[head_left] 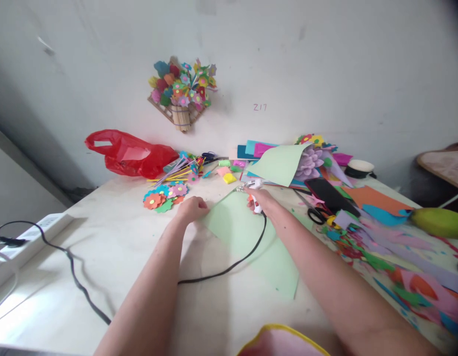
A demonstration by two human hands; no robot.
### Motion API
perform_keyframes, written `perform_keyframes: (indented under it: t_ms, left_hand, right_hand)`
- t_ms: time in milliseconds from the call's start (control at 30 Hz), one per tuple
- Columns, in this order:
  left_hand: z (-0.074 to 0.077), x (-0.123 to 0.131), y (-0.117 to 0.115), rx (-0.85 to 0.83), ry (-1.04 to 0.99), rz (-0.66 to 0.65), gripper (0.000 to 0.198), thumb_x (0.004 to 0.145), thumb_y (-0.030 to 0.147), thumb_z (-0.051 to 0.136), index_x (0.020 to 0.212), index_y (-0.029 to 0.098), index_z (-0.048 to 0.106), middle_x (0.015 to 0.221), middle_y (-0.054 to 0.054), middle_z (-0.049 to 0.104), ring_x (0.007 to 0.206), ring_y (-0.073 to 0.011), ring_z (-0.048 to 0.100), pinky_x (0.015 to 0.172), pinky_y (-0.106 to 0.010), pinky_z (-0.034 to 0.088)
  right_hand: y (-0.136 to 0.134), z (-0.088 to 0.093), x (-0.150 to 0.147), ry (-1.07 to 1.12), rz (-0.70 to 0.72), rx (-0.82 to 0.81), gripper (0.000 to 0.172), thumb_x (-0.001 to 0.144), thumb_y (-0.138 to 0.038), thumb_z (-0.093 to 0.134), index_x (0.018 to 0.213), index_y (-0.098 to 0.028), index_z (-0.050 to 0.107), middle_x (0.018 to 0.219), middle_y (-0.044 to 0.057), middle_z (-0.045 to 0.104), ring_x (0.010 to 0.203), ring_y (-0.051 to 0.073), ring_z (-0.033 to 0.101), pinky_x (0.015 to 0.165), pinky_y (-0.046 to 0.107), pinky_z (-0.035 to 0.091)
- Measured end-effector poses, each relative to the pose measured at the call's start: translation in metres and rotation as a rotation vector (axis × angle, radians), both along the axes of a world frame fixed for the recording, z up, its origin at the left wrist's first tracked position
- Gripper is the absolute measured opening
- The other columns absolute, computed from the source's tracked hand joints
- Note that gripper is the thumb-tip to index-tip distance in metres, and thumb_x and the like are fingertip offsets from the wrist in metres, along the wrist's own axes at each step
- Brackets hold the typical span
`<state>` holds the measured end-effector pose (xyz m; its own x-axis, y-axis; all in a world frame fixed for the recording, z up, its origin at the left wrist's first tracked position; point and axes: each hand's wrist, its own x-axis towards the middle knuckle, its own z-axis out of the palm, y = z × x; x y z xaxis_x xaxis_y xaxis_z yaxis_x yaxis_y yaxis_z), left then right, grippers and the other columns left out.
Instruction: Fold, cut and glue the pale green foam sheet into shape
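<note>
A pale green foam sheet (pixel 251 237) lies flat on the white table (pixel 103 277). My left hand (pixel 191 207) rests closed on the sheet's left corner, pinching its edge. My right hand (pixel 261 199) is wrapped round a white glue gun (pixel 254 193) at the sheet's far edge. The gun's black cord (pixel 229 267) runs back across the sheet and off to the left.
Foam flowers (pixel 164 195) and coloured sticks (pixel 180 170) lie beyond my left hand, with a red plastic bag (pixel 132 155) behind them. Black scissors (pixel 313 212), a black phone (pixel 328 195) and many coloured scraps (pixel 392 257) crowd the right. A power strip (pixel 32 235) sits far left.
</note>
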<state>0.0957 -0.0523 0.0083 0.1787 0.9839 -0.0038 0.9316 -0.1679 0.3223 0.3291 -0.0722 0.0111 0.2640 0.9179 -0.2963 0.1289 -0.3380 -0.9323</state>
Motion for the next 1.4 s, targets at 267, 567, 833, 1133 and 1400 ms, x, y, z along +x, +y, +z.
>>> perform_keyframes:
  t_ms: [267,567,833,1133,1400]
  left_hand:
    - [-0.003,0.004,-0.002,0.017,-0.043,0.045,0.021,0.060,0.034,0.054,0.073,0.021,0.064,0.078,-0.002,0.066,0.073,-0.0154,0.057,0.056,-0.021,0.037]
    - [-0.002,0.007,-0.003,0.032,-0.034,0.054,0.021,0.061,0.034,0.053,0.074,0.022,0.064,0.080,-0.001,0.066,0.075,-0.0155,0.057,0.060,-0.022,0.038]
    - [-0.002,0.008,-0.004,0.033,-0.030,0.066,0.021,0.061,0.034,0.053,0.075,0.022,0.064,0.082,-0.002,0.066,0.078,-0.0165,0.058,0.065,-0.023,0.039]
    - [-0.001,0.009,-0.006,0.047,-0.026,0.056,0.020,0.061,0.033,0.052,0.073,0.023,0.064,0.080,-0.002,0.067,0.078,-0.0164,0.058,0.064,-0.022,0.039]
    - [0.000,0.002,-0.007,0.018,-0.003,0.029,0.020,0.060,0.031,0.053,0.074,0.022,0.064,0.084,-0.001,0.067,0.079,-0.0163,0.058,0.065,-0.022,0.040]
  right_hand:
    - [-0.004,0.002,-0.003,-0.004,0.033,-0.001,0.034,0.071,-0.045,0.054,0.062,-0.012,0.051,0.039,0.001,0.050,0.032,0.010,0.046,0.029,0.021,0.038]
    - [-0.007,0.003,-0.008,0.025,0.055,0.012,0.035,0.067,-0.047,0.058,0.068,-0.012,0.052,0.041,-0.001,0.050,0.032,0.010,0.045,0.029,0.021,0.037]
    - [-0.011,0.006,-0.014,0.045,0.091,0.002,0.034,0.067,-0.045,0.059,0.065,-0.013,0.048,0.038,-0.003,0.045,0.031,0.010,0.044,0.028,0.021,0.035]
    - [-0.020,0.010,-0.020,0.063,0.111,0.010,0.023,0.070,-0.036,0.059,0.069,-0.014,0.049,0.039,-0.006,0.042,0.029,0.009,0.042,0.028,0.020,0.034]
    - [-0.012,0.002,-0.015,-0.006,0.006,0.029,0.033,0.067,-0.043,0.059,0.061,-0.013,0.050,0.038,-0.001,0.048,0.030,0.011,0.045,0.028,0.021,0.037]
